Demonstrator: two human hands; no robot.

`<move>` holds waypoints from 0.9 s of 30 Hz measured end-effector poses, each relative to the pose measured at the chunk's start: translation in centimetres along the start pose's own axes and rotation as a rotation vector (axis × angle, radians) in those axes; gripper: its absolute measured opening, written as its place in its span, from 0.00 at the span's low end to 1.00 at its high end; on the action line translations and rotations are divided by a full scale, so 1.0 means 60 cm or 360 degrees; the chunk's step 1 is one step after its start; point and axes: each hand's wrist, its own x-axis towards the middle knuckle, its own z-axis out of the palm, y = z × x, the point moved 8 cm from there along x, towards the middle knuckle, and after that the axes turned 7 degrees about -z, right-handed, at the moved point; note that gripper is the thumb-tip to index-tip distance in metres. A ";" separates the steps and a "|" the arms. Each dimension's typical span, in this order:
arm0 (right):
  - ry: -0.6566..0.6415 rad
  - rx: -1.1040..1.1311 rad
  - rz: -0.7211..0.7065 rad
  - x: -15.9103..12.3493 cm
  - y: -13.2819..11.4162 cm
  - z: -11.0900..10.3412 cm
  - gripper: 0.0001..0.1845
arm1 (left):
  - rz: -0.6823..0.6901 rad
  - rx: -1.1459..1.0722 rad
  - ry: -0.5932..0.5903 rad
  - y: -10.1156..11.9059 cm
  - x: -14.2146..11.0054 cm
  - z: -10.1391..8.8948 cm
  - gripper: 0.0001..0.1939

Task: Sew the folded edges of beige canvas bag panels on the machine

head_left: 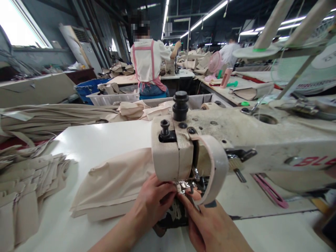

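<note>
A beige fabric piece (118,178) lies folded on the white table, left of the sewing machine (170,150), and runs in behind its head. My left hand (154,197) is at the fabric's right end, fingers curled and closed on its edge beside the presser foot (182,187). Close by on the right, my right hand (207,220) has its index finger pointing to the foot and its fingers drawn together; what they pinch is hidden. A pale curved strap (220,168) on the machine head partly covers that hand. Below the foot, a dark worn plate (173,215) shows between my hands.
Stacked beige strips (52,119) and loose cut pieces (23,192) lie at the left. A pink-handled tool (271,192) rests right of the needle area. Thread cones (273,24) stand upper right. Ahead, a person in a white top (147,63) sits beyond a pale bin (115,98).
</note>
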 end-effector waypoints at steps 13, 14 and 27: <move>-0.0014 0.0029 -0.0025 -0.009 0.005 0.001 0.29 | 0.0120 -0.0059 -0.0071 0.025 0.018 -0.012 0.09; -0.0031 0.0025 -0.0021 -0.010 0.005 0.002 0.30 | 0.0123 -0.0067 -0.0074 0.027 0.018 -0.013 0.09; 0.0038 -0.0058 -0.0043 -0.015 0.009 -0.002 0.29 | -0.0078 -0.0266 0.0093 0.001 0.011 -0.011 0.07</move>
